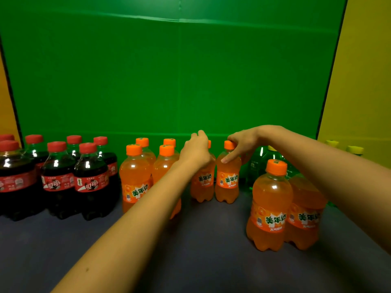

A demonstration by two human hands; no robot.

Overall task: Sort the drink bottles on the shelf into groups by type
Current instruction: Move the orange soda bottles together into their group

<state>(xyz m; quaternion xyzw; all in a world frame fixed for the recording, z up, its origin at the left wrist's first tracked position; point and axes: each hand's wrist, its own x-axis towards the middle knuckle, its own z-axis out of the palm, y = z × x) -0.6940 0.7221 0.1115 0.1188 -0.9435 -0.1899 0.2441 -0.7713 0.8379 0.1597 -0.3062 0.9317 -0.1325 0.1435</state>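
Note:
Several dark cola bottles [91,180] with red caps stand at the left. Beside them is a cluster of orange soda bottles [135,178] with orange caps. My left hand [195,152] is wrapped around the neck of one orange bottle [202,185] in the middle. My right hand [243,142] holds the neighbouring orange bottle [227,182] by its cap and shoulder. Both stand on the shelf, touching each other. Two more orange bottles [270,208] stand at the front right. Green bottles [259,163] with yellow caps stand behind them, partly hidden by my right arm.
The shelf has a dark grey surface [201,250]. A green panel [169,81] forms the back wall, with yellow panels [364,81] at the sides. More yellow caps [354,150] show at the far right.

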